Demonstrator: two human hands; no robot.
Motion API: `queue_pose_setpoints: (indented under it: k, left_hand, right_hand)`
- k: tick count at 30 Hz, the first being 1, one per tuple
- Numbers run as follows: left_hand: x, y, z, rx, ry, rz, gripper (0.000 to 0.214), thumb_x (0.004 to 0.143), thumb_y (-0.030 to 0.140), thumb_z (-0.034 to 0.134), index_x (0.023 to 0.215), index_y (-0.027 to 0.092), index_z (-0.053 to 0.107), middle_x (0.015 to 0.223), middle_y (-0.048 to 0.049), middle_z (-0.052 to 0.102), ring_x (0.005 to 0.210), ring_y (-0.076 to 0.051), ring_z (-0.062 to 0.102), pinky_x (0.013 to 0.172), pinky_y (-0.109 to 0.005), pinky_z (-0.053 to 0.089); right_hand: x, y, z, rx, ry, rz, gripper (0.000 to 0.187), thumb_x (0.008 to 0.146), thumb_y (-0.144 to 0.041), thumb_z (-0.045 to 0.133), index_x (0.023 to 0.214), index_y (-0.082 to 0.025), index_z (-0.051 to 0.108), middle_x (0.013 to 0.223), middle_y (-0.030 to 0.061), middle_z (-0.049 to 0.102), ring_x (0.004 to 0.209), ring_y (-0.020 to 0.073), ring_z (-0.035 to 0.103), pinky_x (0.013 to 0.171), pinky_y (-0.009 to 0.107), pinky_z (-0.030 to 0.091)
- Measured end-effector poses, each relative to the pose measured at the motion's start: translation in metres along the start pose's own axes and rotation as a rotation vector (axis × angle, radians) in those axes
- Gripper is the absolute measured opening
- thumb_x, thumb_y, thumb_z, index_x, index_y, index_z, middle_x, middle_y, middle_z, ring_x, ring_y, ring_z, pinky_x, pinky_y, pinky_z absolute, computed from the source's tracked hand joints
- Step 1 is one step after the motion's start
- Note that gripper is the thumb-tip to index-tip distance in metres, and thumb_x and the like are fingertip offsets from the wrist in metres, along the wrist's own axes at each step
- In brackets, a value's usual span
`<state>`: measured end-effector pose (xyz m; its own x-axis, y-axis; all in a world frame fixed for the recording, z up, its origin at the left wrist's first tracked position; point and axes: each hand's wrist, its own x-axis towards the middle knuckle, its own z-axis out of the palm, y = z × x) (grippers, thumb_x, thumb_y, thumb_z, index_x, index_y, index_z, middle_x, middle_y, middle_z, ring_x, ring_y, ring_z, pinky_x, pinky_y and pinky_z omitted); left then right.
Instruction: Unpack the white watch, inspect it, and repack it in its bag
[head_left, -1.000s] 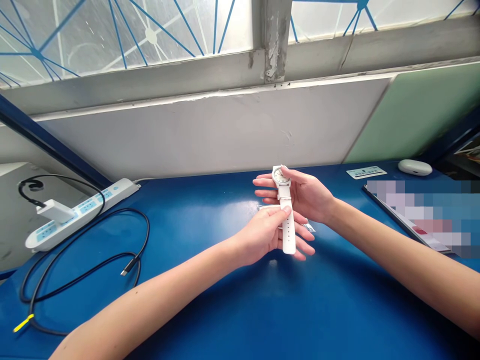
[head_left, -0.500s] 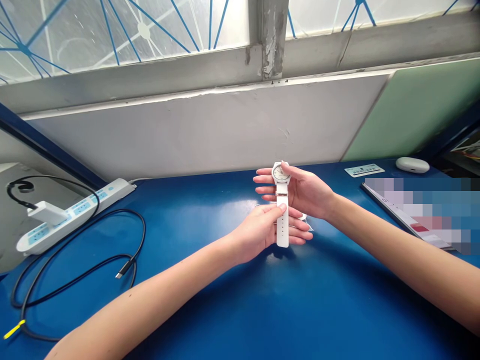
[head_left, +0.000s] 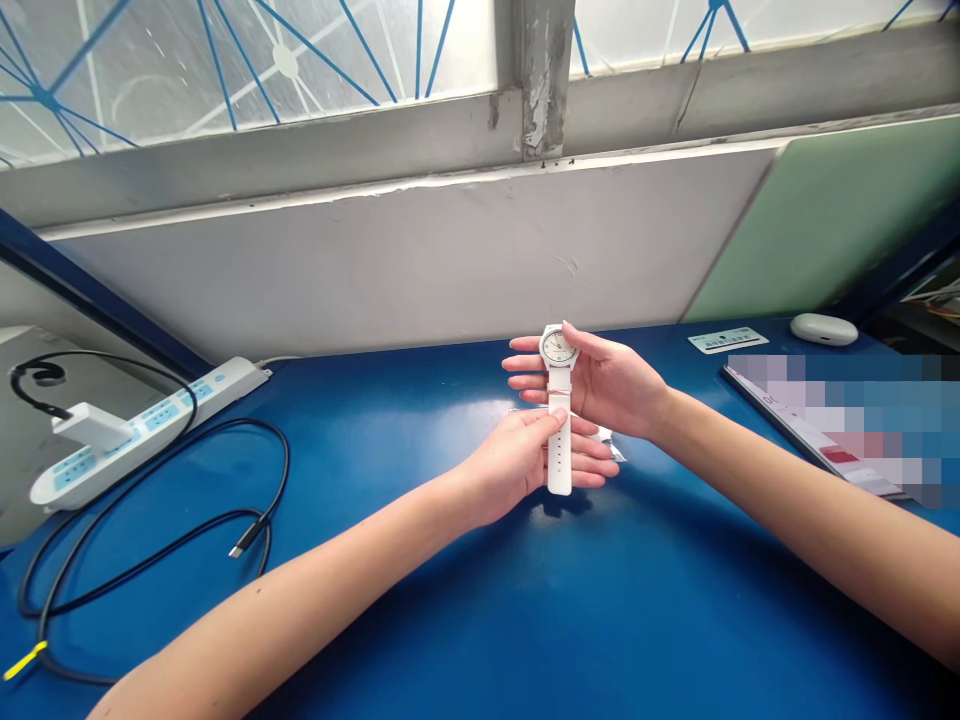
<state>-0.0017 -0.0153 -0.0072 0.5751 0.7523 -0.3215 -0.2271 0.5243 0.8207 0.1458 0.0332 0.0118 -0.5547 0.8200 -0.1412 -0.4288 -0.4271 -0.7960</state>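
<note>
A white wristwatch [head_left: 559, 349] with a round dial is held above the blue table, its strap hanging down toward me. My left hand [head_left: 517, 455] pinches the holed strap under its thumb, with the fingers stretched out behind it. At the watch case, my right hand [head_left: 611, 385] has its thumb at the dial's edge and its fingers extended behind. Partly hidden behind my hands, a small clear-and-white plastic wrapper [head_left: 611, 445] lies on the table.
On the left lie a white power strip [head_left: 161, 420] with a white charger [head_left: 94, 428] and a looped black cable [head_left: 262, 520]. At the right are a white card [head_left: 727, 341], a white earbud case [head_left: 824, 329] and a partly blurred flat item [head_left: 795, 425]. A wall [head_left: 390, 260] closes off the back.
The watch and both hands have shifted very slightly to the left. My grip on the watch stays the same.
</note>
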Motion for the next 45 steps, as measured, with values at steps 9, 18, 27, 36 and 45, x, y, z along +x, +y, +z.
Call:
queue_pose_setpoints:
  k: [9, 18, 27, 36, 45]
  left_hand:
    - [-0.004, 0.003, -0.004, -0.004, -0.144, -0.057, 0.035, 0.099, 0.037, 0.055, 0.101, 0.005, 0.068, 0.097, -0.0213, 0.074, 0.088, -0.027, 0.074, 0.087, -0.042, 0.056]
    - [-0.002, 0.001, -0.009, 0.016, -0.118, -0.034, 0.034, 0.101, 0.033, 0.047, 0.098, 0.005, 0.067, 0.097, -0.0209, 0.073, 0.084, -0.026, 0.075, 0.078, -0.039, 0.059]
    - [-0.006, 0.007, -0.005, 0.066, -0.062, -0.064, 0.032, 0.098, 0.038, 0.055, 0.096, 0.008, 0.066, 0.094, -0.0186, 0.074, 0.077, -0.026, 0.075, 0.069, -0.036, 0.060]
    - [-0.004, 0.011, -0.007, 0.108, -0.035, -0.036, 0.026, 0.100, 0.034, 0.052, 0.102, 0.011, 0.064, 0.084, -0.0116, 0.073, 0.070, -0.021, 0.073, 0.063, -0.033, 0.060]
    - [-0.004, 0.004, -0.010, 0.033, -0.185, 0.029, 0.034, 0.098, 0.038, 0.055, 0.110, 0.007, 0.063, 0.093, -0.0168, 0.073, 0.077, -0.024, 0.074, 0.073, -0.035, 0.057]
  right_hand:
    - [0.003, 0.005, -0.002, 0.014, 0.069, -0.004, 0.050, 0.105, -0.039, 0.028, 0.110, -0.011, 0.068, 0.106, 0.0123, 0.078, 0.086, 0.0204, 0.074, 0.095, 0.039, 0.053]
    - [-0.003, 0.000, 0.000, 0.062, -0.068, 0.007, 0.062, 0.102, -0.054, 0.023, 0.120, -0.010, 0.063, 0.133, 0.0174, 0.066, 0.107, 0.0256, 0.070, 0.100, 0.043, 0.050]
    - [-0.002, 0.001, 0.003, 0.066, -0.026, 0.007, 0.053, 0.101, -0.041, 0.025, 0.129, -0.010, 0.057, 0.118, 0.0177, 0.073, 0.104, 0.0271, 0.071, 0.105, 0.048, 0.046]
    - [0.000, -0.003, 0.001, 0.105, 0.072, -0.038, 0.039, 0.100, -0.032, 0.039, 0.112, -0.008, 0.067, 0.085, 0.0103, 0.075, 0.075, 0.0169, 0.070, 0.079, 0.029, 0.057]
    - [0.004, 0.005, -0.005, -0.162, 0.270, -0.135, 0.025, 0.084, -0.044, 0.073, 0.080, -0.019, 0.071, 0.067, 0.0018, 0.070, 0.066, 0.0144, 0.067, 0.067, 0.025, 0.056]
